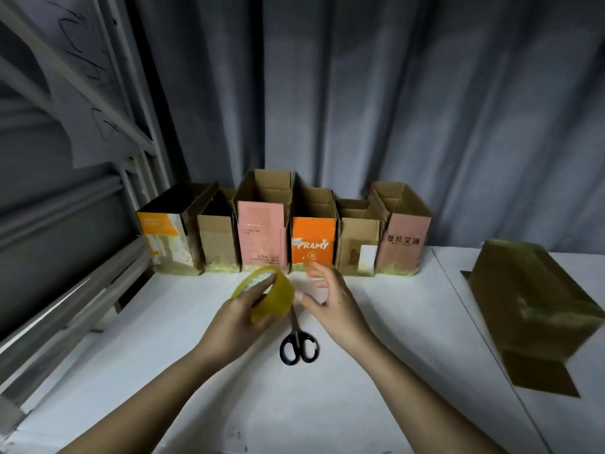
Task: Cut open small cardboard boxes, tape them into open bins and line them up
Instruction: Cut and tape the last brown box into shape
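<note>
A roll of yellow tape (268,294) is gripped in the left hand (244,314) just above the white counter (137,355), a little toward 12 o'clock from the middle of the view, with the fingers curled round its outer band and the thumb side toward the roll's open core. The right hand (330,298) is held just beside the roll at 3 o'clock, its fingers spread apart and loosely bent, nothing clamped in them; whether a fingertip touches the tape's edge cannot be told. A pair of black-handled scissors (298,344) is laid flat on the counter directly below the two hands, at 6 o'clock from the roll, handles toward the person and blades partly hidden beneath the roll.

At 12 o'clock from the hands, six open cardboard bins (284,224) are lined up side by side against a grey curtain (393,109), their open tops upward and yellowish tape seen along their bases. From left to right their faces are orange and white, plain brown, pink, orange with the word "PRAMY", brown with a white label, and pink with dark characters. At 3 o'clock, well apart from the row, a larger box (523,309) wrapped in yellowish tape is lying on its side with a flap spread on the counter. At 9 o'clock, a grey metal frame (65,290) is seen beside the counter.
</note>
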